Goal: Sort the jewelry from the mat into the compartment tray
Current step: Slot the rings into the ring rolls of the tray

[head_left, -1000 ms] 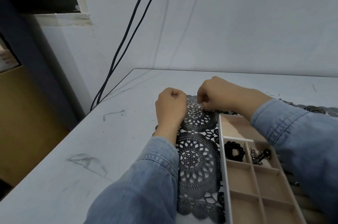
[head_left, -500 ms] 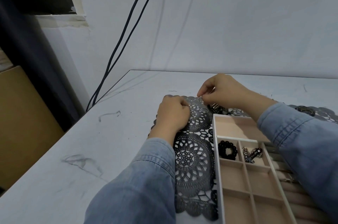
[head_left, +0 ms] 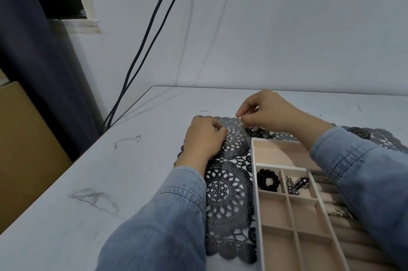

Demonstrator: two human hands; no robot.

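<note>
Right hand pinches small silver ring between fingertips above black lace mat. Left hand curled on mat; contents hidden, cannot tell. Loose thin metal rings lie beside it: light, stiff, slippery; likely best nipped at rim. Beige compartment tray just right of mat.

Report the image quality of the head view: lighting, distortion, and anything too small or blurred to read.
Head view: soft, even light, no glare; wide-angle lens bends the table edges and enlarges the near sleeves; the rings on the lace mat are tiny but visible; what the right hand pinches is too small to identify.
</note>
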